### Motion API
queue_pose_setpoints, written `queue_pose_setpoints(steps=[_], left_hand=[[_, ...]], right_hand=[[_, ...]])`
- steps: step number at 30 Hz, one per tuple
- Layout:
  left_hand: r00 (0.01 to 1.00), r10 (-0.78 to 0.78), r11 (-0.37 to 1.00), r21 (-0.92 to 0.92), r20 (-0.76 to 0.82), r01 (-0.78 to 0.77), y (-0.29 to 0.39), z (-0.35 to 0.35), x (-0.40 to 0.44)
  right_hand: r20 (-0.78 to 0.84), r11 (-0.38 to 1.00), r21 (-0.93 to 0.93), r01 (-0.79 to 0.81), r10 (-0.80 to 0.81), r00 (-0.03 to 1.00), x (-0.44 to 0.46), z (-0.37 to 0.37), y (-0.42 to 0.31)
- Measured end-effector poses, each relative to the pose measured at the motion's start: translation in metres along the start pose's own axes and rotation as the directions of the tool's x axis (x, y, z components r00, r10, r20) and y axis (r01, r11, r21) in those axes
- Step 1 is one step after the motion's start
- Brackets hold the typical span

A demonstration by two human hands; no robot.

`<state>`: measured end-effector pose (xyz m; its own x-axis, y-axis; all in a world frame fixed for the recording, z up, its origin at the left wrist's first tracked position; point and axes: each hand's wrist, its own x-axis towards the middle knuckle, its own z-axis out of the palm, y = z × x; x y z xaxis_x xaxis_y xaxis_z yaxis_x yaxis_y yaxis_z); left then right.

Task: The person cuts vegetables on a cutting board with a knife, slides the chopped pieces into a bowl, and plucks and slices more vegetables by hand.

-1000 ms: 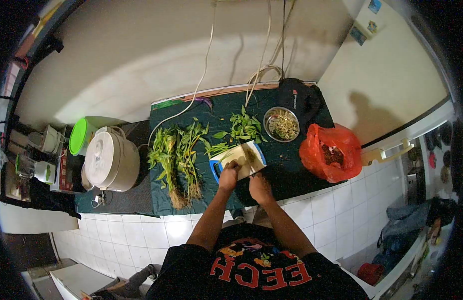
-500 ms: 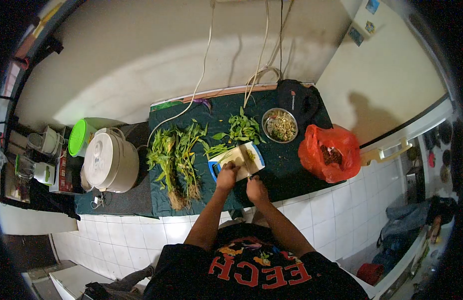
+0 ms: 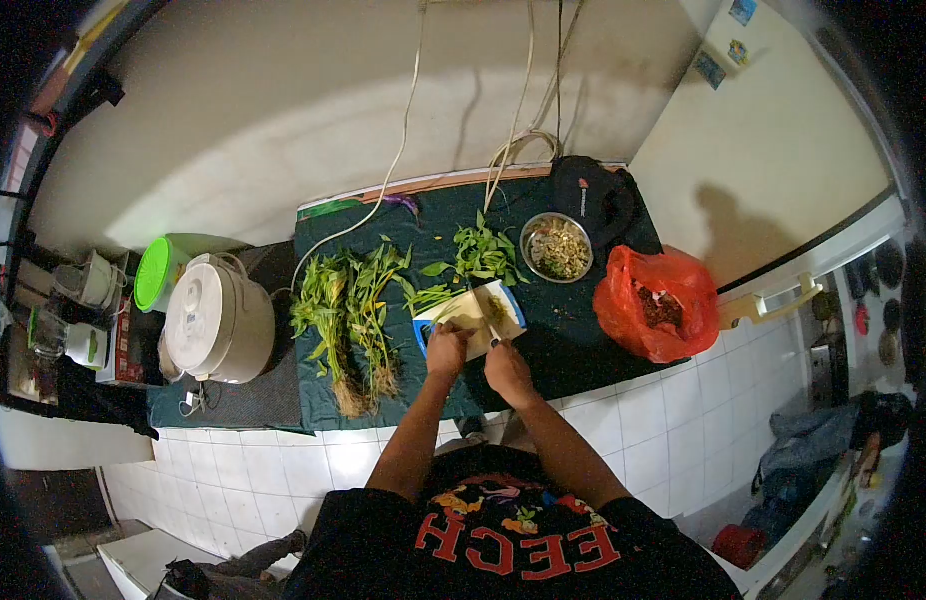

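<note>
On the green-clothed table, a white cutting board with blue edges (image 3: 511, 310) holds some finely cut green pieces. My right hand (image 3: 507, 370) grips a knife (image 3: 486, 317) by its handle, the blade lying across the board. Beside it, my left hand (image 3: 448, 350) rests on the board's left part with its fingers closed; what they hold is too small to make out. Green stalks (image 3: 433, 297) lie at the board's upper left. Behind it is a pile of leafy greens (image 3: 483, 253). A metal bowl (image 3: 556, 248) of chopped food stands to the upper right.
Two bunches of rooted greens (image 3: 348, 325) lie to the left, near a white rice cooker (image 3: 223, 320) and a green-lidded container (image 3: 155, 273). An eggplant (image 3: 403, 204) lies at the back. To the right are a red plastic bag (image 3: 658, 305) and a black bag (image 3: 593, 200).
My right hand and the knife have shifted slightly left and the blade is now tilted over the board. My left hand has moved slightly left. The whole view has drifted a little.
</note>
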<state>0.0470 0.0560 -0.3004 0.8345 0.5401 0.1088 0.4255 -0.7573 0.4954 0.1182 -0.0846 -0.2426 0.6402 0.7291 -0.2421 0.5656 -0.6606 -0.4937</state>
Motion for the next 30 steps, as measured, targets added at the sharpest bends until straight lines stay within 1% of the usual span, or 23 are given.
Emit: queue_pose_setpoints(steps=[1,2,4,5,6,8,9,11,13,14,16,17,19,20,21,22,23,25,26,27,28,29,30], left_hand=[[1.000,-0.002,1.000,0.000,0.000,0.002,-0.001,0.000,0.000],[1.000,0.002,1.000,-0.010,-0.010,-0.002,-0.001,0.001,-0.001],[1.000,0.003,1.000,-0.020,-0.019,-0.004,0.000,-0.001,-0.001],[0.999,0.012,1.000,-0.022,-0.052,-0.013,0.002,0.000,-0.002],[0.996,0.022,0.999,-0.023,-0.084,-0.025,0.002,0.001,-0.002],[0.998,0.019,0.999,-0.026,-0.055,-0.020,-0.001,0.001,0.000],[1.000,0.011,0.999,-0.029,-0.026,-0.012,0.000,-0.001,0.001],[1.000,0.003,1.000,-0.003,-0.013,-0.003,0.002,-0.004,0.001],[1.000,-0.012,1.000,0.024,-0.001,0.012,0.003,-0.007,0.001],[1.000,-0.009,1.000,0.029,0.000,0.009,0.003,-0.008,0.001],[1.000,-0.008,0.999,0.031,0.002,0.008,0.005,-0.010,-0.001],[1.000,0.009,0.999,0.034,-0.014,-0.008,0.006,-0.011,-0.001],[0.999,0.027,0.999,0.037,-0.029,-0.026,0.009,-0.015,-0.002],[1.000,-0.008,0.998,0.063,0.009,0.008,0.011,-0.017,-0.001],[0.998,-0.045,0.995,0.092,0.045,0.041,0.011,-0.017,0.000],[0.998,-0.045,0.995,0.092,0.043,0.041,0.011,-0.017,0.001],[0.999,-0.030,0.998,0.059,0.023,0.029,0.010,-0.017,0.000],[1.000,-0.021,0.999,0.026,0.002,0.021,0.017,-0.027,-0.001],[0.997,-0.072,0.997,0.022,0.010,0.072,0.022,-0.032,-0.002],[0.993,-0.120,0.993,0.018,0.017,0.120,0.025,-0.036,-0.001],[0.993,-0.116,0.993,0.020,0.012,0.115,0.024,-0.035,0.001],[0.989,-0.147,0.989,-0.028,-0.027,0.147,0.024,-0.034,0.000],[0.982,-0.180,0.981,-0.077,-0.062,0.175,0.025,-0.032,-0.002]], right_hand=[[-0.031,1.000,-0.009,0.001,-0.002,1.000,-0.001,-0.002,-0.003],[-0.028,1.000,-0.009,0.002,-0.003,1.000,-0.005,0.002,-0.006],[-0.045,0.974,0.093,-0.208,0.213,0.976,-0.012,0.014,-0.008],[-0.044,0.974,0.092,-0.208,0.213,0.976,-0.012,0.018,-0.006],[-0.077,0.970,0.125,-0.206,0.217,0.973,-0.012,0.018,-0.007],[-0.113,0.966,0.161,-0.204,0.224,0.968,-0.010,0.014,-0.006],[-0.126,0.998,0.068,-0.020,0.028,0.992,-0.009,0.007,-0.003],[-0.124,0.985,-0.027,0.168,-0.170,0.978,-0.006,0.001,-0.004],[-0.068,0.999,0.018,0.036,-0.035,0.997,-0.004,0.005,-0.004],[-0.066,0.999,0.018,0.038,-0.037,0.997,-0.005,0.009,-0.006],[-0.031,0.966,0.132,-0.224,0.229,0.973,-0.009,0.013,-0.010],[-0.032,0.966,0.132,-0.223,0.229,0.973,-0.008,0.011,-0.009],[-0.016,0.996,0.077,-0.042,0.043,0.999,-0.005,0.001,-0.010],[-0.019,0.996,0.077,-0.042,0.044,0.999,-0.004,-0.001,-0.010],[-0.015,0.999,0.053,0.014,-0.013,1.000,-0.003,-0.002,-0.009],[-0.007,0.997,0.028,0.072,-0.072,0.997,-0.002,-0.003,-0.008],[-0.005,0.997,0.027,0.075,-0.074,0.997,-0.004,0.000,-0.009],[-0.086,0.986,0.145,-0.083,0.096,0.992,-0.011,0.013,-0.010],[-0.086,0.986,0.145,-0.082,0.095,0.992,-0.010,0.017,-0.008],[-0.054,0.975,0.154,-0.159,0.169,0.984,-0.008,0.018,-0.009],[-0.024,0.958,0.162,-0.235,0.242,0.970,-0.005,0.018,-0.009],[-0.026,0.958,0.162,-0.236,0.243,0.970,-0.001,0.017,-0.007],[-0.021,0.980,0.139,-0.145,0.149,0.989,0.004,0.016,-0.004]])
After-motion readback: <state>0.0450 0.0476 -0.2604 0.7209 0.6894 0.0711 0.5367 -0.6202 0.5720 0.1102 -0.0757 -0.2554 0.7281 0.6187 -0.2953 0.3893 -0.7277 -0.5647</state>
